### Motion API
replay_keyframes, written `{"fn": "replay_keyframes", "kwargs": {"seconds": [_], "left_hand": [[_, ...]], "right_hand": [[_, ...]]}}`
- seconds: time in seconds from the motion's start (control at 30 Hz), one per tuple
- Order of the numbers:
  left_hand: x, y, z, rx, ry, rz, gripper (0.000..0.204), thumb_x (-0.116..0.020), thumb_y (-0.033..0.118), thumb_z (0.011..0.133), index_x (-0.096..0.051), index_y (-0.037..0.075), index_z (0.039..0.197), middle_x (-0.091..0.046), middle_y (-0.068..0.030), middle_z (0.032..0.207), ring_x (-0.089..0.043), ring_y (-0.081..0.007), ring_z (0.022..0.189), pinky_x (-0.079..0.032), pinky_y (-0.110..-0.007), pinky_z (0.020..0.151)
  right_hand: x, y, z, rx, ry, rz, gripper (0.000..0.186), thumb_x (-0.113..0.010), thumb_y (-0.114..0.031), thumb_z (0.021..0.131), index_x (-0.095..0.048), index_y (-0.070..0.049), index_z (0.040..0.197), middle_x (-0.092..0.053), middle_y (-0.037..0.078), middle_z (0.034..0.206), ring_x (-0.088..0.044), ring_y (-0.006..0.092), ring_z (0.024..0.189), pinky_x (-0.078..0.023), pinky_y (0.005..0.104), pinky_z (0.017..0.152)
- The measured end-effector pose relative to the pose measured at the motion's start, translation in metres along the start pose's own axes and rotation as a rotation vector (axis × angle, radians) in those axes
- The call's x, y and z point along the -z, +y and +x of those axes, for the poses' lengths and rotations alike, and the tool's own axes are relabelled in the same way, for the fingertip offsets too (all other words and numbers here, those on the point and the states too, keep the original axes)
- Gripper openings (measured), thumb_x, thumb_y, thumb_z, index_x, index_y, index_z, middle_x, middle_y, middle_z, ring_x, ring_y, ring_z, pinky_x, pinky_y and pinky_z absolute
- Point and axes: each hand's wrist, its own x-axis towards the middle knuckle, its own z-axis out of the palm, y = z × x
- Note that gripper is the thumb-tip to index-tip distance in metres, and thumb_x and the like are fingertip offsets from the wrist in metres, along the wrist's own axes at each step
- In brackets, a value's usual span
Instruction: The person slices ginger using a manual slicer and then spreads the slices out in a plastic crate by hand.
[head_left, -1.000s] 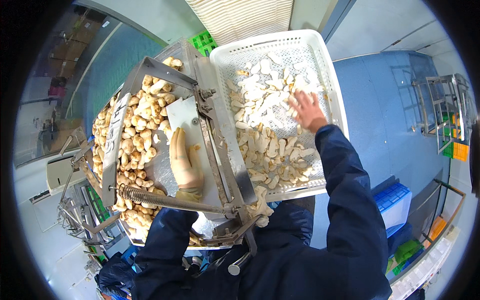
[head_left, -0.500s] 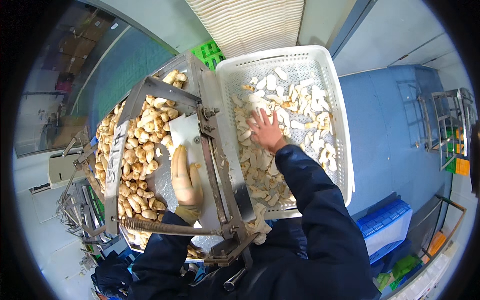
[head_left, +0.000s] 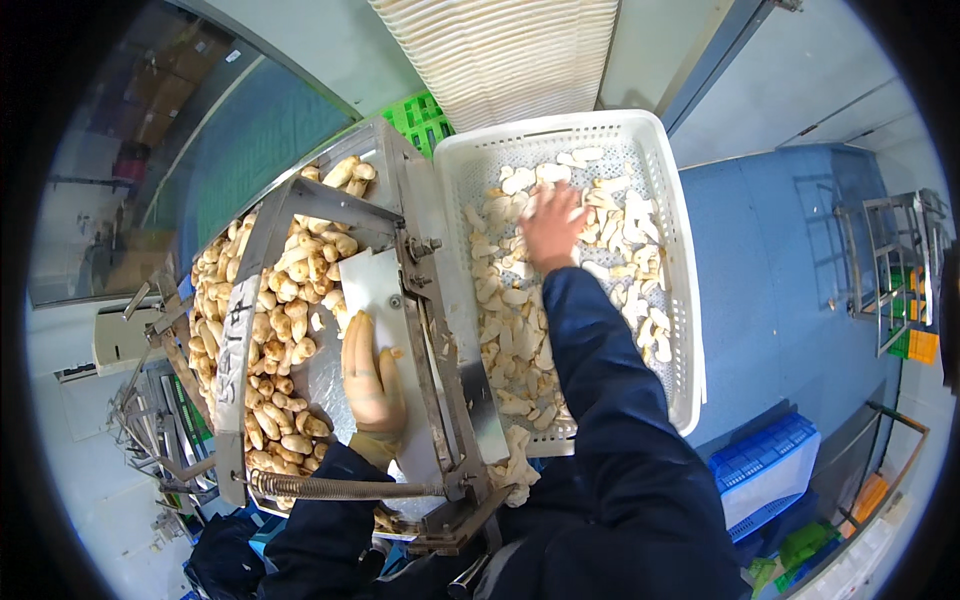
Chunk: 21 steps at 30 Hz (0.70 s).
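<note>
My right hand (head_left: 554, 225), bare with its fingers spread, lies over pale mushroom slices (head_left: 515, 330) in a white perforated plastic crate (head_left: 684, 300). It is in the far half of the crate, palm down. My left hand (head_left: 371, 385), in a pale yellowish glove, lies flat with fingers stretched on the white board (head_left: 372, 285) of a metal slicing frame (head_left: 440, 365). A few pale mushroom pieces are by its fingertips. Left of it, whole brown-and-white mushrooms (head_left: 285, 310) are heaped on a metal tray, partly hidden by the frame's bar.
A coiled spring (head_left: 345, 487) crosses above my left forearm. A crumpled pale glove or cloth (head_left: 517, 468) hangs at the crate's near left corner. Stacked white trays (head_left: 505, 50) stand behind the crate. A blue-and-white crate (head_left: 765, 470) sits on the floor to the right.
My right hand has swept farther away across the crate and slightly right, and slices near it have shifted. The left hand remains flat on the board.
</note>
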Motion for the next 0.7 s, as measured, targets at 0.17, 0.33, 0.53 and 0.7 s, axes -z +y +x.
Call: {"fn": "replay_keyframes", "kwargs": {"seconds": [0.17, 0.33, 0.53, 0.7], "left_hand": [[0.003, 0.003, 0.004, 0.012, -0.018, 0.039, 0.049, -0.051, -0.007, 0.074, -0.042, -0.009, 0.123, -0.047, -0.0263, 0.123, -0.046, -0.0399, 0.114, -0.036, -0.041, 0.099], [0.002, -0.001, 0.003, -0.017, -0.007, 0.035, 0.05, -0.052, -0.007, 0.075, -0.042, -0.008, 0.124, -0.047, -0.0251, 0.123, -0.046, -0.039, 0.114, -0.036, -0.04, 0.099], [0.002, -0.005, -0.006, 0.033, 0.014, -0.01, 0.051, -0.052, -0.006, 0.076, -0.041, -0.007, 0.125, -0.047, -0.0239, 0.124, -0.046, -0.038, 0.115, -0.036, -0.04, 0.099], [0.0, -0.005, -0.001, 0.023, -0.005, 0.003, 0.049, -0.05, -0.007, 0.076, -0.041, -0.008, 0.124, -0.047, -0.0246, 0.123, -0.045, -0.0385, 0.115, -0.036, -0.04, 0.099]], "right_hand": [[-0.019, -0.034, 0.004, 0.578, 0.058, 0.119, 0.059, -0.046, -0.046, 0.085, -0.035, -0.017, 0.135, -0.029, 0.01, 0.143, -0.026, 0.0264, 0.132, -0.017, 0.0586, 0.104], [0.008, 0.035, 0.069, 0.444, 0.055, 0.036, 0.055, -0.038, -0.048, 0.09, -0.035, -0.018, 0.136, -0.026, 0.009, 0.145, -0.023, 0.0262, 0.134, -0.016, 0.0577, 0.105], [0.03, 0.084, 0.017, -0.068, 0.157, 0.139, 0.062, -0.046, -0.049, 0.086, -0.035, -0.012, 0.135, -0.021, 0.022, 0.143, -0.016, 0.0423, 0.132, -0.011, 0.0621, 0.102], [-0.005, 0.046, -0.038, -0.066, 0.119, 0.165, 0.068, -0.042, -0.055, 0.086, -0.032, -0.012, 0.138, -0.019, 0.021, 0.145, -0.014, 0.043, 0.133, -0.011, 0.0642, 0.101]]}}
